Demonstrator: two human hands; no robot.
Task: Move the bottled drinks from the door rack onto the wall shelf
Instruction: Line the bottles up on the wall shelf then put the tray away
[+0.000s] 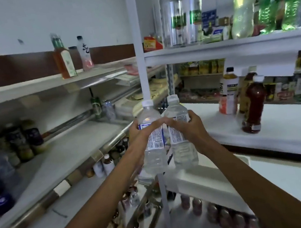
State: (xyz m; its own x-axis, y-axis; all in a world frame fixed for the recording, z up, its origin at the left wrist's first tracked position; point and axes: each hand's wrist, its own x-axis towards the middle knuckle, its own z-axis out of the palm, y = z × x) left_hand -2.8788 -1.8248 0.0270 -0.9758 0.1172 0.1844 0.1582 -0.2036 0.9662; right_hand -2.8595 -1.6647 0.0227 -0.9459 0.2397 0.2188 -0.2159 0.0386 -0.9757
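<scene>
Hands were both full: the person's left hand [139,134] was wrapped round the left water bottle [154,153] and the right hand [189,125] round the right water bottle [183,152], fingers curled over the labels. Both clear bottles had white caps, stood upright and sat side by side in mid-air, pretty much touching, right in front of the white post [136,36]. Off to the right, a dark red drink bottle [253,107] stood on the white shelf [289,129], well apart from the pair.
</scene>
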